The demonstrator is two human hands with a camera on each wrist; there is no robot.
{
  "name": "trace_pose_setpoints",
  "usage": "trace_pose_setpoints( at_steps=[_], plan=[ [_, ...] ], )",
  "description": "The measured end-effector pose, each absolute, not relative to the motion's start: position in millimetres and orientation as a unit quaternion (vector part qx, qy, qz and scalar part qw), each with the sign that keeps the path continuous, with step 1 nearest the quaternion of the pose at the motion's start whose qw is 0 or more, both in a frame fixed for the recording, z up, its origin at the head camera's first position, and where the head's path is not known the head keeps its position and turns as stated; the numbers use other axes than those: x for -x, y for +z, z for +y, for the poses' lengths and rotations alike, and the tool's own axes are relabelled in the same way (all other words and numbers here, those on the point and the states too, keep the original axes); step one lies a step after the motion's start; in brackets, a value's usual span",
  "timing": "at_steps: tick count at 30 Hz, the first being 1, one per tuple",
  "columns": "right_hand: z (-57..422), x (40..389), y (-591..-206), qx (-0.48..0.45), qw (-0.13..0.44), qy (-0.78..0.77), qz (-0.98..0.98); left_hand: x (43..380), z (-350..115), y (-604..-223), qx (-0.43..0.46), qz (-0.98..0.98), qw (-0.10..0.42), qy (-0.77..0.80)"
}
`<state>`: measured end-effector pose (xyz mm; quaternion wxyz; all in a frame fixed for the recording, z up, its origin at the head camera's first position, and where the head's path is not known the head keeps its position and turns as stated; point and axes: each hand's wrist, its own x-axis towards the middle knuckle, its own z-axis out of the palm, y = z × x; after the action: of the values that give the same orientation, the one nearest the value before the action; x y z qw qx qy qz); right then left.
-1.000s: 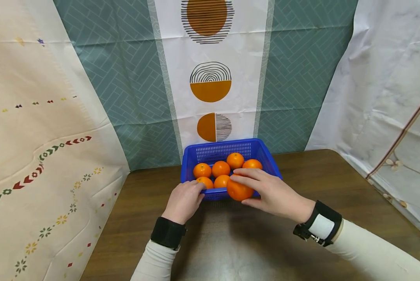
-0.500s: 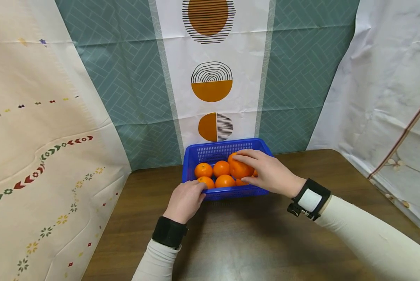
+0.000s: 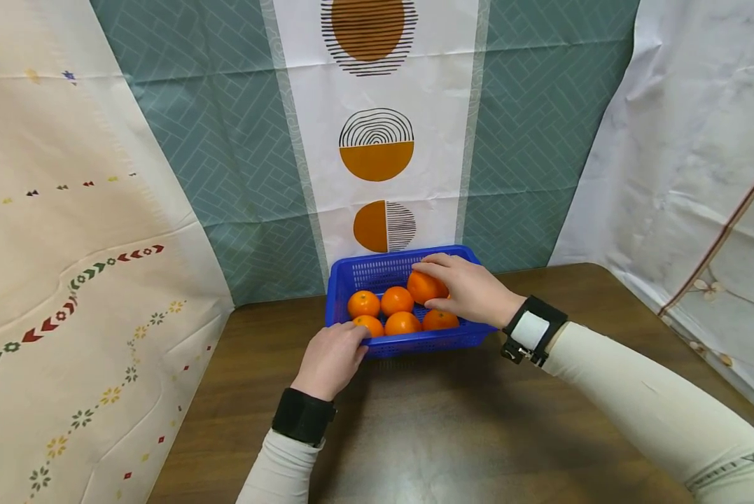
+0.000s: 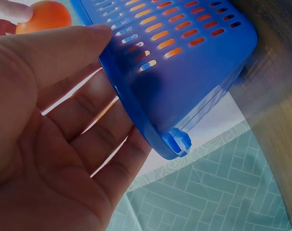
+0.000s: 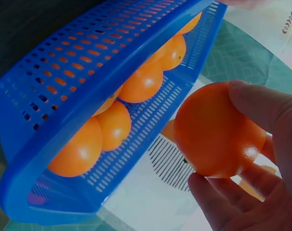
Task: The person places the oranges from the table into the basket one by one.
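Observation:
A blue plastic basket (image 3: 414, 341) with slotted walls holds several oranges, such as one at the back left (image 3: 363, 304) and one at the front right (image 3: 440, 320). My left hand (image 3: 329, 360) grips the front rim near its left corner; in the left wrist view the thumb lies against the slotted wall (image 4: 184, 72), with the fingers behind the rim. Over the right half of the basket, my right hand (image 3: 474, 290) holds an orange (image 5: 218, 130) between thumb and fingers. That hand hides the basket's back right part in the head view.
The basket stands on a brown wooden table (image 3: 263, 350), close to its back edge. Behind hangs a green and white cloth (image 3: 244, 154) with printed circles. Patterned cloths hang at the left (image 3: 99, 315) and right (image 3: 685, 175) sides.
My right hand has carried the orange from above the basket's front rim to farther back over the inside. My left hand has stayed at the front rim.

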<state>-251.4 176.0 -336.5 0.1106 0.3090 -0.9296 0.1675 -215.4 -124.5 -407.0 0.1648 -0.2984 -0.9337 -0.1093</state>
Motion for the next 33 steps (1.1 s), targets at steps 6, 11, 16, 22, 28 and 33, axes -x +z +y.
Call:
trace_pose_setpoints(
  at_steps=[6,11,16,22,28,33],
  plan=[
    [176,262,-339,-0.289,0.097,0.148,-0.941,215,-123,-406,0.302,-0.932,0.164,-0.113],
    [173,270,-342,-0.271,0.084,0.147,-0.947,216,-122,-406,0.3,-0.934,0.155,-0.12],
    [166,278,-342,-0.256,0.063,0.141,-0.954,216,-124,-406,0.298,-0.934,0.157,-0.116],
    [157,286,-339,-0.239,0.03,0.127,-0.962,216,-125,-406,0.291,-0.937,0.15,-0.122],
    [150,295,-338,-0.22,-0.012,0.108,-0.969,217,-124,-405,0.285,-0.94,0.145,-0.119],
    [147,304,-343,-0.216,-0.03,0.105,-0.97,215,-124,-406,0.285,-0.94,0.145,-0.117]
  ],
)
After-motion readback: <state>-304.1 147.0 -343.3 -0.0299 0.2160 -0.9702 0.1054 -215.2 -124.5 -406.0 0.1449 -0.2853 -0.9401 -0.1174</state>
